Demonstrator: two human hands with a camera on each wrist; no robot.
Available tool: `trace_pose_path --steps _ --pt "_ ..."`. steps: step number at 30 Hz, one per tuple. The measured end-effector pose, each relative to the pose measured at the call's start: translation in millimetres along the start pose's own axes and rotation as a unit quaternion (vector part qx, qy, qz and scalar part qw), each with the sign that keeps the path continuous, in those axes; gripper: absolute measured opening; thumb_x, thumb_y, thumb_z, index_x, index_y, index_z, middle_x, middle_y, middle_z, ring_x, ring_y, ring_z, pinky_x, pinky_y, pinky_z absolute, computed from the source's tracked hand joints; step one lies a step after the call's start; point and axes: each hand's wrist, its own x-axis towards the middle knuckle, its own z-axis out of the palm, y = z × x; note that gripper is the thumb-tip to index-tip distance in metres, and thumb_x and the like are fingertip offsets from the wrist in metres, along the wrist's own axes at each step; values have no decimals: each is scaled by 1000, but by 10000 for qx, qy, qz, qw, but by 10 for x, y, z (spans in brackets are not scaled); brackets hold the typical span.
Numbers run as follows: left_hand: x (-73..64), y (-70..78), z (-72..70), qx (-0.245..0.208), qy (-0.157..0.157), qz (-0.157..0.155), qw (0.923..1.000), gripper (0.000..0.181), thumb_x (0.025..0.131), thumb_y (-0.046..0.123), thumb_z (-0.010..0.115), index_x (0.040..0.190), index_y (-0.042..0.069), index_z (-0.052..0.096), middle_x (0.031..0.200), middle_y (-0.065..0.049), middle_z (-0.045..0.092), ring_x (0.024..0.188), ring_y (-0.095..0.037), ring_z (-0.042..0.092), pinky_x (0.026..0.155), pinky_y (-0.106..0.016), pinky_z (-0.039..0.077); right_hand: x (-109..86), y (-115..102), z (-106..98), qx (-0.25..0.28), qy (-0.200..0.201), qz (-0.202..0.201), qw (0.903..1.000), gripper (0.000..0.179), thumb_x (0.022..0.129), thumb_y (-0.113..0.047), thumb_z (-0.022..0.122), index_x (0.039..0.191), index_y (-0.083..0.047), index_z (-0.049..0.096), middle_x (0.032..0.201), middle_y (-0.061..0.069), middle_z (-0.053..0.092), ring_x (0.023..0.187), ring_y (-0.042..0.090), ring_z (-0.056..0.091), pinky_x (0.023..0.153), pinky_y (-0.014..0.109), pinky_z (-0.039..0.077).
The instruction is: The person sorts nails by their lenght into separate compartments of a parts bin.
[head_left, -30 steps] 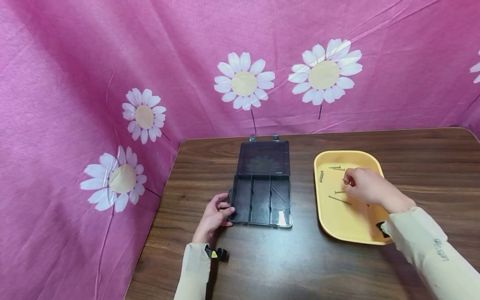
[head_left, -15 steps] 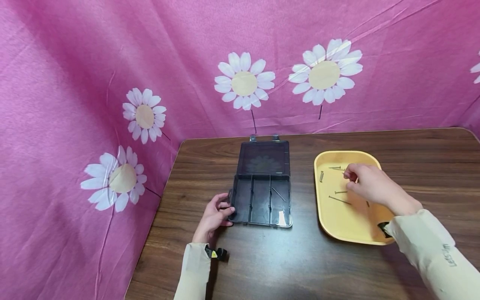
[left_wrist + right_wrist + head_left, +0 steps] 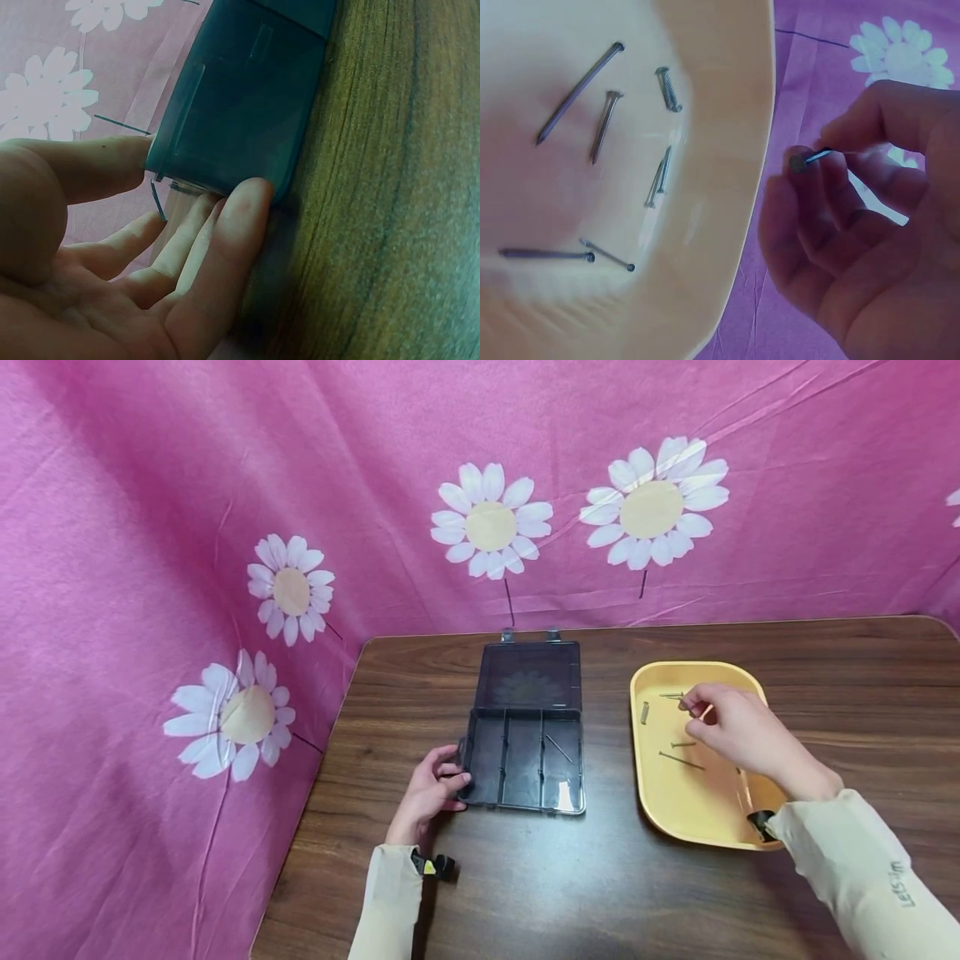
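At the left side of a dark, see-through compartment box [image 3: 523, 760], my left hand [image 3: 423, 795] holds the edge, thumb at the rim and fingers along the side wall. The box lies with its lid folded back, and a nail [image 3: 558, 748] lies in its right compartment. Over the yellow tray [image 3: 660, 827] my right hand [image 3: 731, 731] pinches a small flat-headed nail [image 3: 799, 163] between thumb and fingertips; part of its shank is hidden by the fingers. In the tray lie a long nail [image 3: 577, 94], a shorter nail [image 3: 606, 127] and ridged screws [image 3: 669, 90].
The dark wooden table [image 3: 570, 893] carries the box and, to its right, the tray. The box's lid [image 3: 528, 677] lies toward the back edge. A pink cloth [image 3: 390, 510] with white daisies hangs behind and to the left.
My right hand has shifted slightly over the tray, its fingertips changing their hold. The left hand stays at the box, which has not moved.
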Motion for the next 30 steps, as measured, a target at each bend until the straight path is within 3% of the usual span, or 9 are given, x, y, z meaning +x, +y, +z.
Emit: trace_pose_path --steps 9,24,30 --pt "-18 31 1 -13 8 -17 10000 60 87 1 66 141 10 43 115 -18 54 81 -18 61 59 -36 60 -23 -131 46 535 650 -59 9964 17 75 2 66 91 -5 66 78 2 59 67 -5 47 57 11 40" --pt "22 -7 -11 17 21 7 10000 60 86 1 67 141 11 43 114 -17 55 79 -15 62 60 -34 60 -24 -321 150 1198 943 291 9879 19 79 2 64 97 -6 67 80 -2 62 71 -10 49 64 4 43" --pt "17 -4 -12 26 18 21 10000 60 87 1 67 141 11 43 117 -19 55 79 -15 62 60 -36 60 -21 -380 179 1384 1083 245 9841 20 80 3 64 98 -4 68 81 -3 61 72 -10 50 65 3 44"
